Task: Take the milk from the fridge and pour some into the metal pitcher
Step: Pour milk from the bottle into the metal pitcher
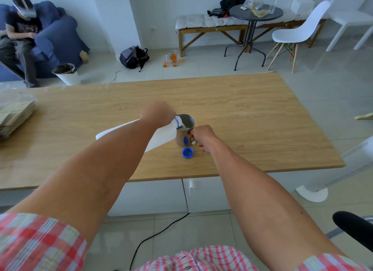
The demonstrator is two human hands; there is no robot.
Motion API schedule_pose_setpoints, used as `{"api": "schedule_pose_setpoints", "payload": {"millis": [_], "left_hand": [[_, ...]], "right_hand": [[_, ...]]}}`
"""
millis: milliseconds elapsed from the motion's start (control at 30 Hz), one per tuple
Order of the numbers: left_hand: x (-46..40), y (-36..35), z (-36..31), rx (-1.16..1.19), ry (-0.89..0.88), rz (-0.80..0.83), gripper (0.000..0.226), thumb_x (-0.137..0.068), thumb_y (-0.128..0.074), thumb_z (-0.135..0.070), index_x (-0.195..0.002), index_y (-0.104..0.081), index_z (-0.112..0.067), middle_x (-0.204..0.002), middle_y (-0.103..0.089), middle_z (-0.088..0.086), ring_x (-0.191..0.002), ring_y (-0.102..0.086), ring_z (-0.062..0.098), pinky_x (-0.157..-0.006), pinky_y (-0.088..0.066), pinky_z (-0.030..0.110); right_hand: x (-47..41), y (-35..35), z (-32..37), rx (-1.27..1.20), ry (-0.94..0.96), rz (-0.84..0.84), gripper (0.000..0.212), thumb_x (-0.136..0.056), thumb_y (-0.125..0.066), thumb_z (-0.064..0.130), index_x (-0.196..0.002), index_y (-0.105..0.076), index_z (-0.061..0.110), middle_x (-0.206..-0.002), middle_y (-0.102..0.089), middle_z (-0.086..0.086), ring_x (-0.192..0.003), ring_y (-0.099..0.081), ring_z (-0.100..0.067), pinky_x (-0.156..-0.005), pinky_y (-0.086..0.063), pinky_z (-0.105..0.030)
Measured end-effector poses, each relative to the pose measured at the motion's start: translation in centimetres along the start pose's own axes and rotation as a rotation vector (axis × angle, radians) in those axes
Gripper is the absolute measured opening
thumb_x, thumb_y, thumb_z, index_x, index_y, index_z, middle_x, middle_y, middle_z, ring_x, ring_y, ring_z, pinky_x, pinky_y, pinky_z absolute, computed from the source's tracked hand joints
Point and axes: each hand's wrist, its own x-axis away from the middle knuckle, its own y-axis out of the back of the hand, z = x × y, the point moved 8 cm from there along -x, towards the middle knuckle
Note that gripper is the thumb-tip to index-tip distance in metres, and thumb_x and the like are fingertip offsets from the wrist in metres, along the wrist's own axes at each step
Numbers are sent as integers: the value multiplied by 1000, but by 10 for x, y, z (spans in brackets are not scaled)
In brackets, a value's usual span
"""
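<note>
My left hand (pixel 157 113) grips the white milk bottle (pixel 163 136) near its neck and holds it tipped steeply to the right. The bottle's blue-ringed mouth sits over the rim of the metal pitcher (pixel 184 132), and a thin white stream of milk runs into it. Milk shows inside the pitcher. My right hand (pixel 202 136) is closed on the pitcher's handle on its right side. The pitcher stands upright on the wooden table (pixel 252 119). The bottle's blue cap (pixel 188 152) lies on the table just in front of the pitcher. My left forearm hides much of the bottle's body.
A stack of paper bags in plastic (pixel 14 113) lies at the table's left edge. Beyond the table are a white bin (pixel 67 74), a person on a blue armchair, a backpack (pixel 133 57), a round black table (pixel 255 13), a bench and a white chair (pixel 298 31).
</note>
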Motion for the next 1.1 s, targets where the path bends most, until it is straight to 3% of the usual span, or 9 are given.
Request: {"api": "schedule_pose_setpoints", "payload": {"millis": [200, 767, 1100], "left_hand": [[0, 1, 0, -8, 0, 2, 25, -99, -46, -37, -98, -58, -16, -98, -60, 7, -92, -58, 30, -78, -42, 38], [6, 4, -2, -8, -2, 10, 27, -100, -46, -37, -102, -60, -14, -103, -63, 9, -94, -59, 30, -84, -48, 40], [4, 3, -2, -14, -8, 5, 27, -100, -46, -36, -102, -60, -13, -102, -62, 9, -94, -60, 30, -79, -45, 38]], "right_hand": [[-4, -2, -3, -11, -17, 20, 21, -93, -51, 10, -89, -71, 14, -63, -52, -2, -36, -31, -12, -32, -27, -10], [-5, -2, -2, -10, -6, 9, 20, -94, -51, 9, -91, -71, 11, -61, -53, -2, -38, -34, -12, -31, -27, -11], [-5, -2, -2, -11, -3, 15, 22, -95, -51, 9, -95, -73, 11, -62, -52, -2, -41, -34, -13, -32, -27, -10]]}}
